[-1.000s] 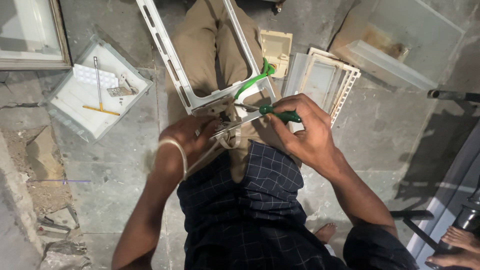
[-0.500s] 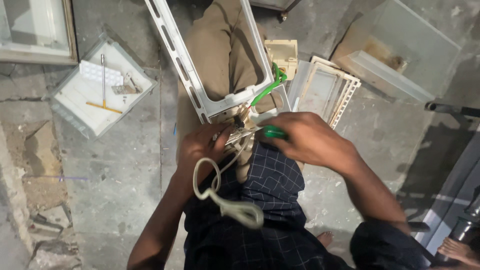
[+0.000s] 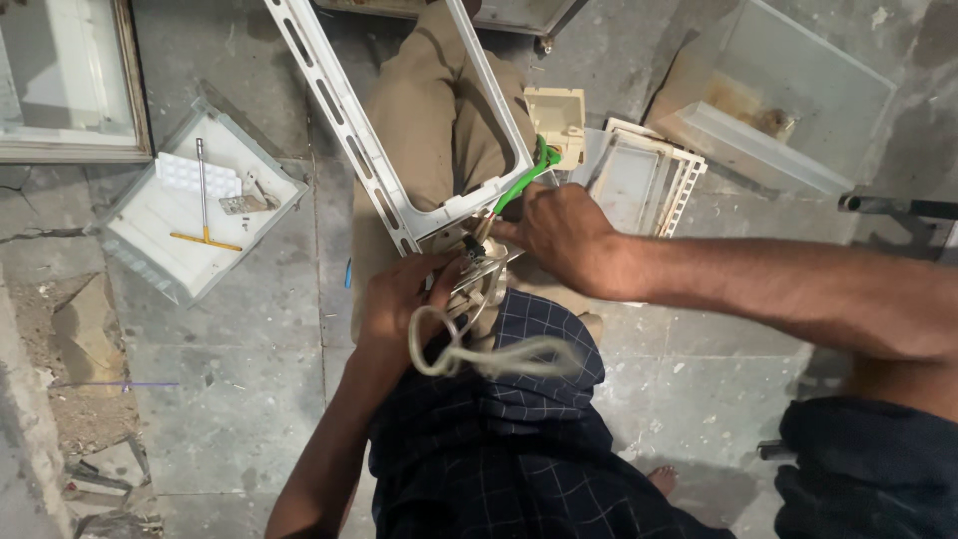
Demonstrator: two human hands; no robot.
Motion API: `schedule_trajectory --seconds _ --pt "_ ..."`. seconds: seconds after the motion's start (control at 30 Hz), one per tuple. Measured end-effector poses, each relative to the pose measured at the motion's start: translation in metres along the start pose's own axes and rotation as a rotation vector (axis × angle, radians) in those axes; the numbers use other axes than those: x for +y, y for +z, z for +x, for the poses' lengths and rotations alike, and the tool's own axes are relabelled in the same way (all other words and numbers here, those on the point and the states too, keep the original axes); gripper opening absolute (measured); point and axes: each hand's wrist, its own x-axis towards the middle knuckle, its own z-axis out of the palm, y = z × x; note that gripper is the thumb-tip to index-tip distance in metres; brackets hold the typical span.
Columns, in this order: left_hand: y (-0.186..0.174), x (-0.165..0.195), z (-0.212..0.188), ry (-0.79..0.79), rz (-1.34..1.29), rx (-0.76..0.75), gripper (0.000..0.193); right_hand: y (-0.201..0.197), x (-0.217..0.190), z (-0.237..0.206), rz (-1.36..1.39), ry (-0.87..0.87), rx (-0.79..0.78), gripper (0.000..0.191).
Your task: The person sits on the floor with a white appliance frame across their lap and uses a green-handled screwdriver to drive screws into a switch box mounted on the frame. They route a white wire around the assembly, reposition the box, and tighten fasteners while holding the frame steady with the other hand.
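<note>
I sit on the floor with a long white plastic frame (image 3: 339,110) lying across my outstretched legs. My left hand (image 3: 399,299) pinches a small metal part (image 3: 484,271) at the frame's near corner. A pale cable (image 3: 479,351) loops from that part over my dark checked lap. Just right of the part, my right hand (image 3: 559,235) is closed around the lower end of a green wire (image 3: 529,172), which curves up along the frame's right rail. What else sits inside the right fist is hidden.
A shallow white tray (image 3: 140,250) at the left holds a thin yellow-handled tool (image 3: 203,190) and small metal bits. A beige box (image 3: 557,115), a white grille piece (image 3: 644,180) and a clear plastic bin (image 3: 778,100) lie at the upper right. A framed panel (image 3: 130,90) lies at the upper left.
My right hand has shifted up and right from the metal part to the green wire. The green-handled pliers seen a second ago are out of sight. The pale cable loop has swung over my lap.
</note>
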Motion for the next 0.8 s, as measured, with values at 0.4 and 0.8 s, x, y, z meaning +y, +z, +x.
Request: schedule_trajectory --seconds 0.4,0.8 --pt "-0.002 0.000 0.002 -0.067 0.025 -0.021 0.019 -0.015 0.009 -0.004 0.296 -0.120 0.076 0.074" --pt "-0.008 0.003 0.001 -0.035 -0.067 0.017 0.018 -0.014 0.012 -0.008 0.441 -0.091 0.167 0.068"
